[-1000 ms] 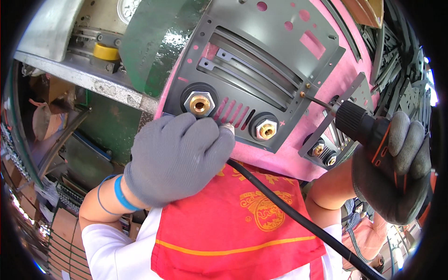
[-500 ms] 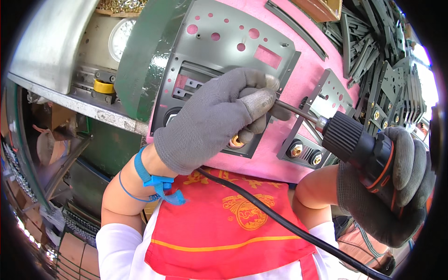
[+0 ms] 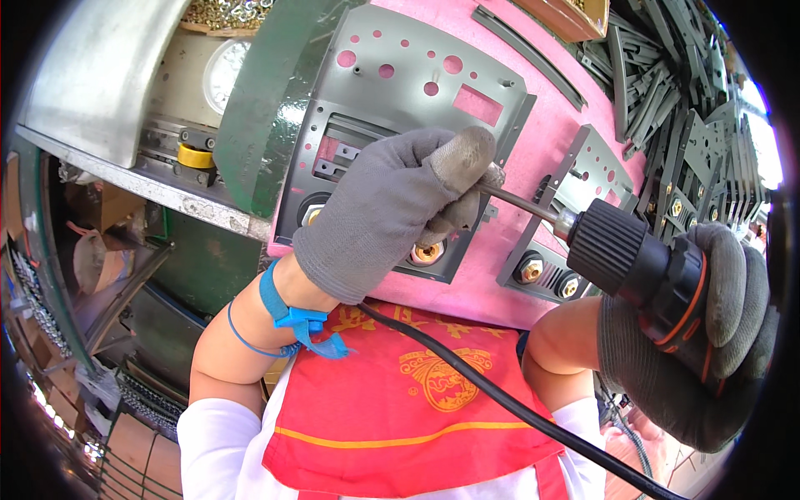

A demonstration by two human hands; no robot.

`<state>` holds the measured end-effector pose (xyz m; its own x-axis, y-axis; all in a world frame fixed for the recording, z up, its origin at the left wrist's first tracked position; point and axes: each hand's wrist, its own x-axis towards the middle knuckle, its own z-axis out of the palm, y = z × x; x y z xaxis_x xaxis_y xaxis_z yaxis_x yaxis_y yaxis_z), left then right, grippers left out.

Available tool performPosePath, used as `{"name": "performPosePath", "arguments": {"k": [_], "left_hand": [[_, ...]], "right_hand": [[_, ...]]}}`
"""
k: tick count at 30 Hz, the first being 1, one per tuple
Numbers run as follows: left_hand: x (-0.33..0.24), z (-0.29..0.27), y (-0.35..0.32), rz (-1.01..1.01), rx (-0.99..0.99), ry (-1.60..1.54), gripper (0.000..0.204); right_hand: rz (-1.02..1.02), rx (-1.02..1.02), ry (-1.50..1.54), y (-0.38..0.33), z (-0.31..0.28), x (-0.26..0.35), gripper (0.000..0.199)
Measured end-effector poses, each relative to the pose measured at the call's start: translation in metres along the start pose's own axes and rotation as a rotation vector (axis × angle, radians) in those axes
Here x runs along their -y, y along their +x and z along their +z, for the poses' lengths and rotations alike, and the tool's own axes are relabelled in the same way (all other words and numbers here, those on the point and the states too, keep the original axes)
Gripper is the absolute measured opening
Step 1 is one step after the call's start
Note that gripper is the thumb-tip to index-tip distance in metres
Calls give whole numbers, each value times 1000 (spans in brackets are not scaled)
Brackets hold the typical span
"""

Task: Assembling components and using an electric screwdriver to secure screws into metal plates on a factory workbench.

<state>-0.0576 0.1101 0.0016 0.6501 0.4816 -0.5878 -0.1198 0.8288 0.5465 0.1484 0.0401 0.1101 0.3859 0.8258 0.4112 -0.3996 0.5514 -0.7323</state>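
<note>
My right hand (image 3: 721, 342), in a dark grey glove, is wrapped round a black and orange power screwdriver (image 3: 612, 250). Its long thin bit (image 3: 527, 203) points left toward my left hand (image 3: 387, 212), also gloved in grey. The left fingers are closed around the bit's tip; whatever they pinch there is too covered to make out. Beneath this hand lies a dark grey metal panel (image 3: 392, 96) with round and rectangular holes. A brass fitting (image 3: 427, 252) sits in its near edge, partly under the left hand. Beside it on the right is a second, similar panel (image 3: 575, 185).
A pink mat (image 3: 475, 304) lies under the panels. Dark metal strips (image 3: 646, 96) and stacked brackets (image 3: 692, 150) pile up at the right. A cardboard box (image 3: 571, 17) stands at the back. A black cable (image 3: 479, 375) crosses before my red apron (image 3: 358, 417).
My left hand has shifted slightly right and its thumb now points up near the bit's tip. The screwdriver has moved slightly left.
</note>
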Motion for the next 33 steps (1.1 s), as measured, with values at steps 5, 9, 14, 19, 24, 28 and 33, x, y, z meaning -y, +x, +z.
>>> {"name": "performPosePath", "arguments": {"k": [5, 9, 14, 19, 24, 28, 33], "left_hand": [[1, -4, -2, -24, 126, -82, 39], [-2, -7, -5, -121, 159, -15, 40], [-1, -16, -44, 273, -85, 483, 42], [18, -45, -78, 741, -222, 1592, 39], [46, -64, -64, 1050, -222, 1688, 34], [52, -60, -61, 1037, -188, 1710, 34], [53, -52, -62, 995, -205, 1710, 33]], "right_hand": [[25, -55, 3, -4, 1, 1, 15], [110, 70, 25, -6, 2, 2, 13], [89, 70, 61, -10, -4, 5, 14], [92, 13, -115, -15, -17, 11, 17], [44, 68, -139, -18, -29, 7, 16], [147, -35, -250, -25, -27, 0, 14], [263, -44, -298, -31, -26, -10, 14]]}}
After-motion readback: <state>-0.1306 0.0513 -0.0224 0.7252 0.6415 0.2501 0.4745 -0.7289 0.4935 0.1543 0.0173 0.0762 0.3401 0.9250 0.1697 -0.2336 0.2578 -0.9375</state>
